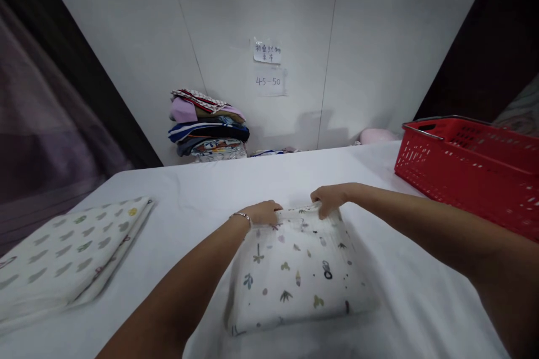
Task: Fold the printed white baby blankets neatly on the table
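A white cloth printed with small plants and figures (295, 275) lies folded into a rough rectangle on the white-covered table, in front of me. At its far left corner my left hand (264, 213), with a bracelet at the wrist, grips the edge with fingers closed. My right hand (330, 197) pinches the far edge toward the right corner. Between the two hands that edge is slightly raised and creased. The fingertips are partly hidden by the cloth and the hands themselves.
A second folded white cloth with grey and yellow prints (76, 247) lies at the left. At the right stands a red plastic basket (463, 162) with a metal handle. Behind the table are a stack of folded fabrics (210, 126) and paper signs (269, 81) on the wall.
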Demonstrator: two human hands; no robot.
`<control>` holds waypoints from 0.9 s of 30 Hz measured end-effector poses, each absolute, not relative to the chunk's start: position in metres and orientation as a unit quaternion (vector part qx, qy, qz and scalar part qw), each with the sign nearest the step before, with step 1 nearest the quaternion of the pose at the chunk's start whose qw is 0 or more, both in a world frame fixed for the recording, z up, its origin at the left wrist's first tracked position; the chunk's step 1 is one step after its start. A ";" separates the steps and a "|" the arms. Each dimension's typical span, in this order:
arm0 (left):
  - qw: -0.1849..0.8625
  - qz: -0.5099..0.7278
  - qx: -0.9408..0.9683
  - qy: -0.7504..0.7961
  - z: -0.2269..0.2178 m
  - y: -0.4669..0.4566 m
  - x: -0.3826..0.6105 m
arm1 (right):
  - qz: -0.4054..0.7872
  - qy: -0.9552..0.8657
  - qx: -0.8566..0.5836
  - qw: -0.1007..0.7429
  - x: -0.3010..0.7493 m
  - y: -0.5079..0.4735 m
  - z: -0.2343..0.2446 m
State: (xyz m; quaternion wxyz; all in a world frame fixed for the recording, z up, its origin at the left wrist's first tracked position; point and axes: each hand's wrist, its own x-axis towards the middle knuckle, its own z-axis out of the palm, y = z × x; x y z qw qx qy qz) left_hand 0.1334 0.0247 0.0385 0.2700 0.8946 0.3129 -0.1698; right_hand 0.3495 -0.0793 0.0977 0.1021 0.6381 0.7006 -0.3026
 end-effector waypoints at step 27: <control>-0.084 0.168 0.930 0.317 0.092 -0.072 0.061 | 0.243 0.785 0.558 -0.117 0.341 -0.157 0.094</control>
